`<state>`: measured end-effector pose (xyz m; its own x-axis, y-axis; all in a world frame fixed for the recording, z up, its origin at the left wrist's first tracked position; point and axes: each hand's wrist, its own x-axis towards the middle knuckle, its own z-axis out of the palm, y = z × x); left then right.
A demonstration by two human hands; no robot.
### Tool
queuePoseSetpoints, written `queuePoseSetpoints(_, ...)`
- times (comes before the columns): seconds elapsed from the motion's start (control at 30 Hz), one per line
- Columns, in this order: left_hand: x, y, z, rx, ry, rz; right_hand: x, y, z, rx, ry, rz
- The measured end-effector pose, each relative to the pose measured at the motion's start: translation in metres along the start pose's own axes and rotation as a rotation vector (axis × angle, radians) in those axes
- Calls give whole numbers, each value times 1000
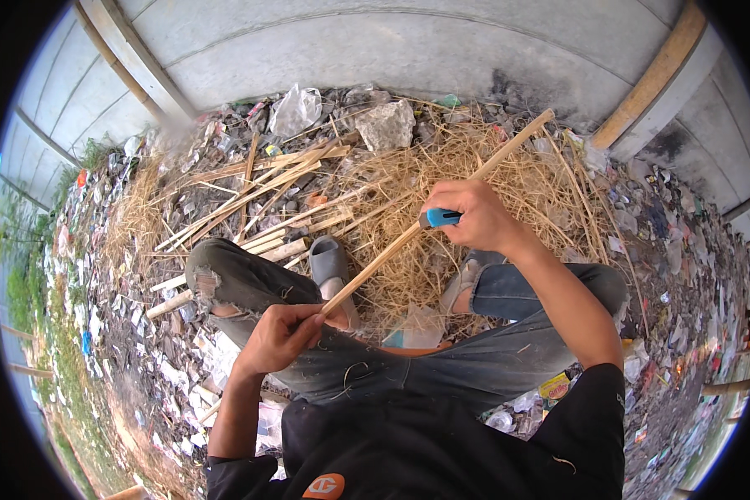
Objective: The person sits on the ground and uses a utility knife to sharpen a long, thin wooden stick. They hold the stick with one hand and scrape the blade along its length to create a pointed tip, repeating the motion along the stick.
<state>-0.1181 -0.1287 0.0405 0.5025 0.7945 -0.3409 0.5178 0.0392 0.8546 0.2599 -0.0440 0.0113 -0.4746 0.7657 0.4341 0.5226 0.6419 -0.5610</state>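
A long pale bamboo strip runs slantwise across my lap, from lower left to upper right. Its near end is pinched in my left hand, thumb along the top. Farther up, my right hand is closed around a blue-handled cutter knife, whose dark head rests against the strip. The strip passes beneath the right hand and comes out beyond it, its far end near the wall. Most of the blade is hidden.
Split bamboo pieces lie in a pile ahead left. Curly shavings cover the ground between and beyond my feet. A stone block and a clear plastic bag lie by the concrete wall. Litter spreads all around.
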Motion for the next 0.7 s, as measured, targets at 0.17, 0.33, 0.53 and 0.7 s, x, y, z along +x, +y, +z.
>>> queuePoseSetpoints(0.17, -5, -1, -5, 63, 16, 2, 1, -5, -4, 32, -57, 139)
queuePoseSetpoints(0.33, -7, -1, -8, 78, 6, -30, -2, -20, 2, 16, -30, -4)
queuePoseSetpoints(0.53, -9, 8, -9, 118, 24, -22, -7, -18, 14, -93, -44, 93)
queuePoseSetpoints(0.7, -13, 15, -5, 131, 69, -12, -10, -14, 29, 366, 225, 272)
